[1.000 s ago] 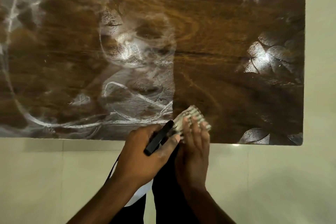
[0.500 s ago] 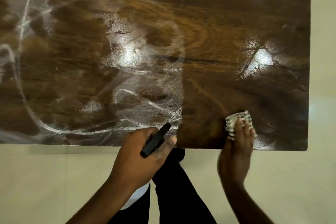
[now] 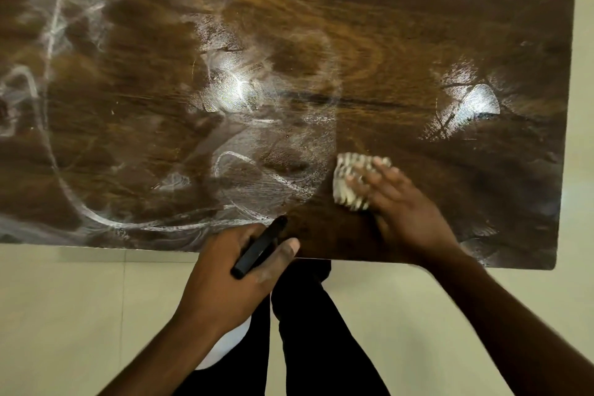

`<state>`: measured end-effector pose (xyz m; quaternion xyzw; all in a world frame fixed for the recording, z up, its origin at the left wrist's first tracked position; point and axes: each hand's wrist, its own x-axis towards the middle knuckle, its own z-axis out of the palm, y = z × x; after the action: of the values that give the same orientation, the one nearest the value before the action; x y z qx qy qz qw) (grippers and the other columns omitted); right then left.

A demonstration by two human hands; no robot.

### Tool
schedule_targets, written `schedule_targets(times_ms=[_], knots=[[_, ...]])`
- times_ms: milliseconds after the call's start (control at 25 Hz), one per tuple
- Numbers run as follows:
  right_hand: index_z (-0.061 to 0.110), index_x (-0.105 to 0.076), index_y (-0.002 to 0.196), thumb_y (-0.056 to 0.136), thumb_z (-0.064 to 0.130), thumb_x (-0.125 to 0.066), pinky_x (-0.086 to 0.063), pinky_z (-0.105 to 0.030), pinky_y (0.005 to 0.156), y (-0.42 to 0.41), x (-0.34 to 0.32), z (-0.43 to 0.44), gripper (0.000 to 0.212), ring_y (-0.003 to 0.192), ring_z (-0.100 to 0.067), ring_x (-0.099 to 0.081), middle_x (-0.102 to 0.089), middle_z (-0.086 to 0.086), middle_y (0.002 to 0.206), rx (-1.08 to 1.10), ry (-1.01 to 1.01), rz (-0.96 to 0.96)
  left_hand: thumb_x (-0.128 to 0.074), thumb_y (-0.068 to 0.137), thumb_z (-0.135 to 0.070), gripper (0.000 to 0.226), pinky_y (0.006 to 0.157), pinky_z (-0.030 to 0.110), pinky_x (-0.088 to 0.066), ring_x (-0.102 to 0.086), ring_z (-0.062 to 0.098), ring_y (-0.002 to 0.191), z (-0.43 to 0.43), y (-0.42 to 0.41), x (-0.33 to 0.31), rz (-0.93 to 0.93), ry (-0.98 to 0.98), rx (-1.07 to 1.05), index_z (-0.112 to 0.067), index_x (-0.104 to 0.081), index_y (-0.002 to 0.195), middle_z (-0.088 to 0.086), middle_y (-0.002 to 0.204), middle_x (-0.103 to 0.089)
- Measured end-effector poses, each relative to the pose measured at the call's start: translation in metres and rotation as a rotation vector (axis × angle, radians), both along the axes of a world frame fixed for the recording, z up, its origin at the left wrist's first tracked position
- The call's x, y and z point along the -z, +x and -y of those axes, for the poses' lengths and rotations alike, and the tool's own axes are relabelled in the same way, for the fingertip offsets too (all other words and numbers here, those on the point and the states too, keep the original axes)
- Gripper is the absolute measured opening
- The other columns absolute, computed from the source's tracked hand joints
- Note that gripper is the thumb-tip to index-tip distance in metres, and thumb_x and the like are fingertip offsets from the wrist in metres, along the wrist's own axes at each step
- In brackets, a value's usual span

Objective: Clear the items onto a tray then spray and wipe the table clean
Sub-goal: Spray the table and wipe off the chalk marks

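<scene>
Right hand (image 3: pixel 401 202) lies flat, fingers straight, pressing cloth (image 3: pixel 348 180) on the surface (image 3: pixel 450 26) near its front edge. Left hand (image 3: pixel 231 273) grips a slim black bar (image 3: pixel 260 247) (identity unclear) at that edge. White streaks (image 3: pixel 93 217) cover the surface's left half.

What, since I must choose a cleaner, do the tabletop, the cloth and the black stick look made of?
The tabletop looks like wood or wood-look veneer with a glossy finish: swirling grain, bright glare, white smears. Solid or laminate, I cannot tell. The cloth under the right hand looks like soft striped fabric, crumpled. The black stick held by the left hand is matte, probably plastic.
</scene>
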<state>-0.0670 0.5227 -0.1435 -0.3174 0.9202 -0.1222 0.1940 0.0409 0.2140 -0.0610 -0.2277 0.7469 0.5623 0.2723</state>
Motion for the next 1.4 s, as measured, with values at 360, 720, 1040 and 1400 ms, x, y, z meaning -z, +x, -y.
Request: schedule_targets(times_ms=[360,720,1040,1400], knots=[[0.025,-0.046,0.161,0.097,0.016,-0.061,-0.027,-0.053,0.129,0.061,0.003,0.131,0.066,0.162,-0.030,-0.025,-0.038,-0.003,0.171,0.399,-0.180,-0.022,-0.074,0.093,-0.060,0.039,0.055,0.028,-0.039,-0.052,0.007,0.049,-0.005,-0.018,-0.003,-0.033,-0.058,-0.019,-0.034,-0.063,0.066,-0.008,0.054,-0.055],[0.028,-0.042,0.163,0.101,0.024,-0.047,-0.032,-0.051,0.128,-0.043,-0.003,0.035,0.063,0.160,-0.027,-0.032,-0.041,-0.002,0.170,0.124,-0.029,-0.095,-0.076,0.091,-0.059,0.045,0.062,0.063,-0.054,-0.060,0.044,0.062,0.006,-0.038,-0.010,-0.049,-0.032,-0.137,-0.018,-0.064,0.077,0.018,0.066,-0.053],[0.023,-0.041,0.163,0.099,0.018,-0.045,-0.022,-0.051,0.132,0.005,-0.005,0.152,0.064,0.163,-0.031,-0.022,-0.036,-0.006,0.172,0.476,-0.121,-0.018,-0.075,0.086,-0.060,0.049,0.056,0.057,-0.053,-0.060,0.037,0.053,0.012,-0.056,-0.010,-0.079,-0.075,-0.147,-0.021,-0.058,0.063,0.005,0.052,-0.052],[0.029,-0.042,0.163,0.102,0.024,-0.054,-0.035,-0.053,0.126,-0.064,-0.002,0.058,0.062,0.159,-0.029,-0.033,-0.042,-0.003,0.169,-0.100,-0.009,-0.087,-0.072,0.082,-0.069,0.055,0.054,0.061,-0.053,-0.058,0.043,0.054,0.022,-0.077,-0.009,-0.111,-0.066,-0.125,-0.015,-0.062,0.072,0.017,0.060,-0.052]])
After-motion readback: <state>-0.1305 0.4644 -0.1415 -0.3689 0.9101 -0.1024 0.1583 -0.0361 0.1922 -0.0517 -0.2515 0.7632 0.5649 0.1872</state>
